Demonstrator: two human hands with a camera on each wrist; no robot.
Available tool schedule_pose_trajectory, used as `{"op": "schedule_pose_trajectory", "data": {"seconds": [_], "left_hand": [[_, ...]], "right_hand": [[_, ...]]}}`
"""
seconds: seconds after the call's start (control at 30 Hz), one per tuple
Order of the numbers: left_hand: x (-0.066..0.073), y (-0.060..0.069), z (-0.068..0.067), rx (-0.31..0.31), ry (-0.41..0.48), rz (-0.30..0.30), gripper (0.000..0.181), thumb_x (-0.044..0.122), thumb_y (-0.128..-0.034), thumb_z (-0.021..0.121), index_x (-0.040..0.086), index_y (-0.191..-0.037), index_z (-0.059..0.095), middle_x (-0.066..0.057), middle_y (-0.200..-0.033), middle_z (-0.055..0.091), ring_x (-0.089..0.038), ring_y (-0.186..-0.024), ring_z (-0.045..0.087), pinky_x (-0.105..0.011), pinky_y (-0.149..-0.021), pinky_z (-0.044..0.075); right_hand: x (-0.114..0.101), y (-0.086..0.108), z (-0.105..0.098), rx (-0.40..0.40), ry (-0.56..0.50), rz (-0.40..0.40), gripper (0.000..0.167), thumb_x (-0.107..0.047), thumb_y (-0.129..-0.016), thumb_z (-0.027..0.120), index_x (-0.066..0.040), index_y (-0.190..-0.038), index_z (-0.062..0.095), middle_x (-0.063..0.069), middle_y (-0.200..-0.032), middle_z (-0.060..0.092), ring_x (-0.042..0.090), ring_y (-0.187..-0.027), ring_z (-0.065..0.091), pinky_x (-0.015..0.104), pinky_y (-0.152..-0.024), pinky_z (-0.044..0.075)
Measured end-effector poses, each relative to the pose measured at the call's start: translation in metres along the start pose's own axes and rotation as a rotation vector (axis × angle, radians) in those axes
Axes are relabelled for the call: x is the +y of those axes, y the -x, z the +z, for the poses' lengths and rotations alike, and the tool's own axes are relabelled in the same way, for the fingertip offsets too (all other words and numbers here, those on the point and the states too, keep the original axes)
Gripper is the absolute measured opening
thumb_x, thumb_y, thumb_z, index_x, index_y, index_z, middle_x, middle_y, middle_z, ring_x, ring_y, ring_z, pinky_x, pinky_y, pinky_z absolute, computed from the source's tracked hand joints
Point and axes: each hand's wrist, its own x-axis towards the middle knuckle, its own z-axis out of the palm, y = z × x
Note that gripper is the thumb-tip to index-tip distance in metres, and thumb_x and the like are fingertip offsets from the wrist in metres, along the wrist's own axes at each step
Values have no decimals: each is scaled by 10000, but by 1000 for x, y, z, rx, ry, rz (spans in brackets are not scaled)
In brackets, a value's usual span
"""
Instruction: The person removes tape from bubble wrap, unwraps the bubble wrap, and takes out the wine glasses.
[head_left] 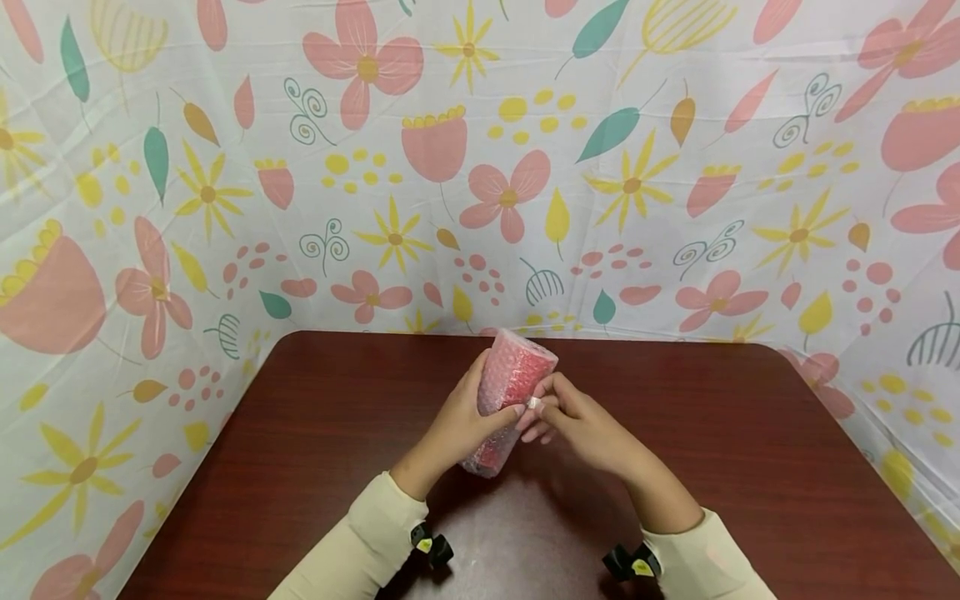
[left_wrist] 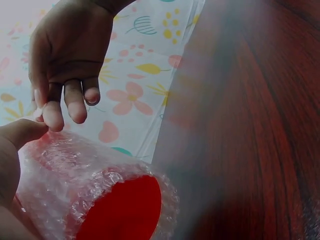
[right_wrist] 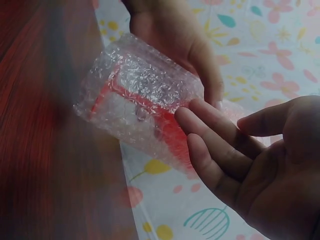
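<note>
A red cylinder wrapped in clear bubble wrap (head_left: 519, 367) is tilted above the table. My left hand (head_left: 459, 423) grips it from the left side, with the thumb across the front. In the left wrist view, a flat red end (left_wrist: 127, 210) of the cylinder shows inside the bubble wrap (left_wrist: 75, 165). My right hand (head_left: 585, 427) is at the cylinder's right side and pinches a small white piece (head_left: 533, 402), perhaps tape, between thumb and index finger, close to the left thumb tip. The other right fingers (right_wrist: 215, 145) are spread beside the wrap.
A dark reddish-brown table (head_left: 337, 392) with a wood grain lies under both hands. Behind it and at its sides hangs a white cloth (head_left: 450, 242) printed with flowers and leaves. A black band device (head_left: 432, 546) sits at each light sleeve.
</note>
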Motion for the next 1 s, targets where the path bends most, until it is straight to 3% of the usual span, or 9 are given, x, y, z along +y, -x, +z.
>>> {"op": "schedule_pose_trajectory", "data": {"seconds": [0.2, 0.47, 0.67, 0.8, 1.0], "left_hand": [[-2, 1, 0, -7, 37, -5, 975, 446, -856, 778, 353, -1605, 159, -43, -1561, 373, -248, -1321, 496, -511, -1059, 463], [1, 0, 2, -5, 74, -3, 1020, 474, -833, 801, 321, -1603, 150, -58, -1534, 392, -234, -1280, 521, -470, -1025, 491], [1, 1, 4, 65, 56, -16, 974, 489, -837, 796, 321, -1590, 201, -28, -1520, 422, -213, -1275, 527, -473, -1039, 481], [1, 1, 4, 114, 43, -16, 959, 480, -829, 808, 318, -1580, 234, -21, -1503, 439, -213, -1268, 530, -477, -1040, 481], [5, 3, 3, 132, 36, -34, 968, 478, -827, 808, 295, -1586, 236, -27, -1521, 428, -219, -1280, 523, -484, -1046, 481]], "right_hand": [[-1, -1, 1, 19, -8, -11, 170, -173, -1095, 422, -28, -1183, 441, 220, -1014, 722, 366, -911, 731, 436, -789, 595], [-2, -2, 1, 102, -47, -93, 128, -117, -1071, 473, -5, -1097, 530, 170, -727, 577, 266, -650, 674, 433, -669, 596], [-2, -1, 1, 116, -62, -58, 148, -123, -1062, 494, 11, -1109, 535, 177, -747, 610, 252, -665, 679, 373, -680, 602], [-2, 0, 1, 134, -58, -30, 158, -135, -1060, 502, 10, -1114, 534, 181, -750, 632, 289, -683, 688, 416, -691, 605], [-3, 0, 2, 143, -72, -26, 172, -147, -1058, 507, 14, -1112, 531, 171, -737, 635, 265, -681, 695, 455, -707, 604]]}}
